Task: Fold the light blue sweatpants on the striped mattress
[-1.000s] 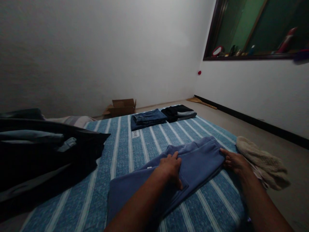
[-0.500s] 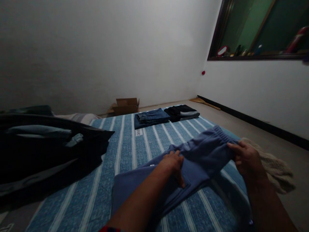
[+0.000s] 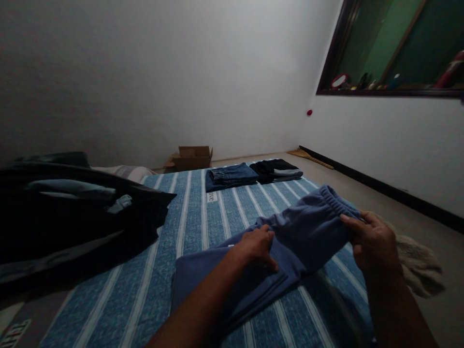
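Blue sweatpants (image 3: 311, 232) with a gathered elastic waistband lie partly folded over on a striped bedspread (image 3: 195, 227). My right hand (image 3: 375, 241) pinches the waistband at its right end and holds it a little above the bed. On the folded part of the sweatpants rests my left hand (image 3: 258, 246), its fingers spread and thumb apart. The lower edge of the sweatpants is partly hidden behind my left forearm.
Folded jeans (image 3: 232, 175) and a folded black garment stack (image 3: 277, 169) lie at the bed's far end. Dark clothes (image 3: 79, 217) are heaped at left. A knitted beige item (image 3: 418, 266) sits at the right edge. Beyond the bed stands a cardboard box (image 3: 194, 157).
The camera view has shifted slightly. My right hand still grips the waistband, which is tilted up a little more. My left hand stays in place on the sweatpants.
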`<state>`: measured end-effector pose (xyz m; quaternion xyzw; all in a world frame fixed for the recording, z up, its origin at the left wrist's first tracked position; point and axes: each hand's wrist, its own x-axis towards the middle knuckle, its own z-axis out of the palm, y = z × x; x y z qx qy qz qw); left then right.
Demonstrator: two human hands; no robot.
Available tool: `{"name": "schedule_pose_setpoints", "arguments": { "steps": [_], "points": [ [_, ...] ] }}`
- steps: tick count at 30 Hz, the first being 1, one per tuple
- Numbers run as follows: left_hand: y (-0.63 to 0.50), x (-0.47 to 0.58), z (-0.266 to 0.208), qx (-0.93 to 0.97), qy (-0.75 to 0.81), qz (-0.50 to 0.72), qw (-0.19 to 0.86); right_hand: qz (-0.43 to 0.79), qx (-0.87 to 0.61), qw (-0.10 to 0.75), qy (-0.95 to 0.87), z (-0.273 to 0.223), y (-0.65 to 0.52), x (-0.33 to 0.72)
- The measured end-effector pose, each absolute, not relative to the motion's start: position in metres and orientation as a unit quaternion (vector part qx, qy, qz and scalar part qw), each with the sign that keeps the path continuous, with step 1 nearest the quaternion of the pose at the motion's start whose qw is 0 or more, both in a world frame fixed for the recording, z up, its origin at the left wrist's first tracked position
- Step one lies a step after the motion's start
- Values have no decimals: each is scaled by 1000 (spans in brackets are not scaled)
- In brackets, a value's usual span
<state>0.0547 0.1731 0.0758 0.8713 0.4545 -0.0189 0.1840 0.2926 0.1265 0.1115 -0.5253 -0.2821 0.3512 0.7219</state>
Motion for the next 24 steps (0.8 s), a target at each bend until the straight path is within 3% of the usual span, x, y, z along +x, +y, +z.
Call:
{"name": "schedule_pose_setpoints", "arguments": {
  "steps": [14, 24],
  "points": [
    [174, 91, 41, 856, 509, 42, 81, 513, -479, 707, -89, 13, 151, 362],
    [187, 89, 38, 846, 516, -15, 133, 526, -472, 705, -67, -8, 160, 373]
  ]
}}
